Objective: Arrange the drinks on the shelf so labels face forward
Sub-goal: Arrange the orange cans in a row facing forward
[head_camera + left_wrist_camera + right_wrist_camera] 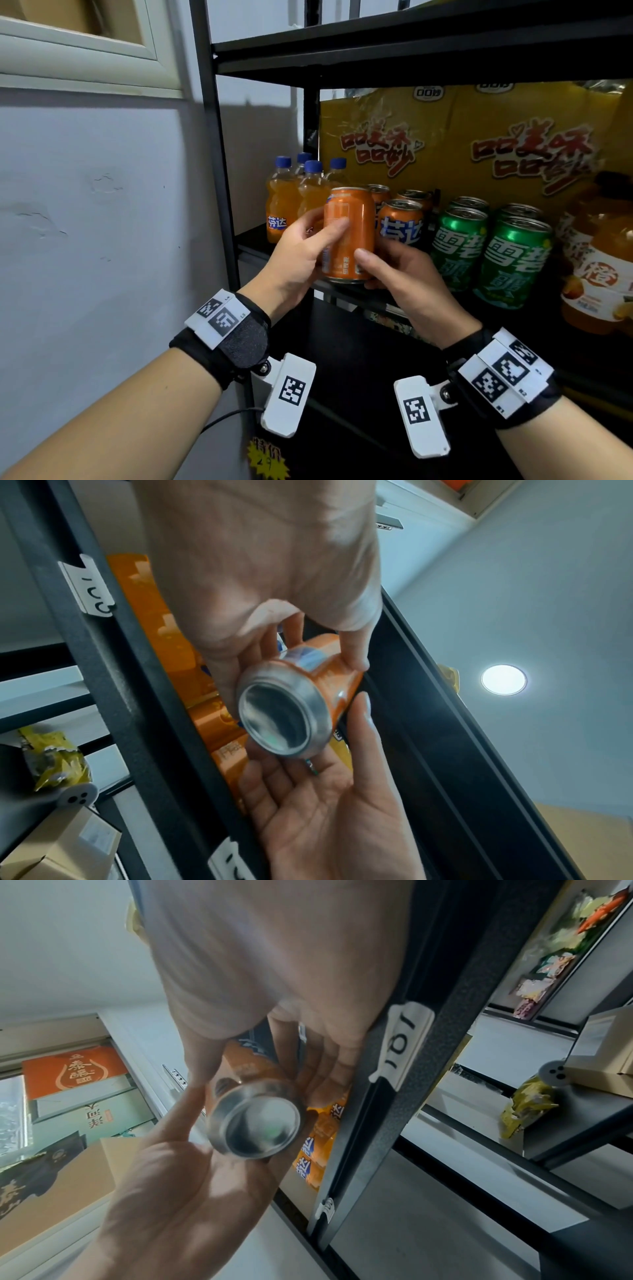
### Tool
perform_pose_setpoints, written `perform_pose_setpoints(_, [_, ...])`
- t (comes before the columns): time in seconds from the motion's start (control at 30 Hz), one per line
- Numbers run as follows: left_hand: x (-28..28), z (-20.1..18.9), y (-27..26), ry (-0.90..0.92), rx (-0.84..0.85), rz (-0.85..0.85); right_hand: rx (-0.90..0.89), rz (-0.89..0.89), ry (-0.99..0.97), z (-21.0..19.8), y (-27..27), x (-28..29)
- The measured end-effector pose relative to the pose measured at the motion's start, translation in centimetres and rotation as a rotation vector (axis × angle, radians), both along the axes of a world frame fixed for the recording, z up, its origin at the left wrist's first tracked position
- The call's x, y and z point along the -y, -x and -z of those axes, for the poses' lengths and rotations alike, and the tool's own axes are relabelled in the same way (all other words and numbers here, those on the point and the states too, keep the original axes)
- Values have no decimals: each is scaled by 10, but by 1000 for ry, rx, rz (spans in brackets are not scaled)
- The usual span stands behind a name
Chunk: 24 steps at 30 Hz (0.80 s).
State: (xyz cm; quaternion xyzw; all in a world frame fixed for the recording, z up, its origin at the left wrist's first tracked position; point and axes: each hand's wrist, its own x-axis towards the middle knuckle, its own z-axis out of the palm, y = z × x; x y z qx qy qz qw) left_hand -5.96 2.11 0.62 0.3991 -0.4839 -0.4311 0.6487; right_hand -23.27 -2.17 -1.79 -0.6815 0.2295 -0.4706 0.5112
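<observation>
Two hands share one orange can (349, 236) at the centre of the head view, clear of the shelf (274, 251) edge. The left hand (301, 253) curls round the can's left side with the thumb across its front; the right hand (407, 274) pinches the lower right with thumb and fingertips. In the left wrist view the can's bare metal base (284, 712) hangs unsupported, the right palm lying open below it and only fingertips touching the wall. The face turned toward the camera shows small print, not the big logo, so I judge the can is mid-turn. The main risk is a slip: smooth metal, fingertip contact only, and a twist that needs one hand to let go. A dropped can would likely dent or roll off. Just behind, at centre right, stand orange cans (400, 222) with logos forward, then green cans (510, 260) further right. Setting the held one down carelessly could nudge a neighbour and spoil its facing. At centre left, bottles (279, 205) stand close behind; a wide swing of the left knuckles might tip one. Yellow packs (445, 137) fill the back.
</observation>
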Motion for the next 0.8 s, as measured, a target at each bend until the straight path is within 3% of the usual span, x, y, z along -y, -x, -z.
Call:
perform_pose_setpoints(0.23, [1, 6, 12, -66, -61, 117, 111, 6, -96, 2, 0, 7])
perform_pose_setpoints(0.4, [-2, 8, 4, -98, -172, 180, 79, 24, -77, 0, 1, 6])
perform_pose_setpoints(0.57, [-3, 16, 3, -66, -92, 117, 2, 54, -1, 6, 1, 1])
perform_pose_setpoints(0.8, [-6, 11, 7, -91, -50, 128, 93, 58, -62, 5, -2, 4])
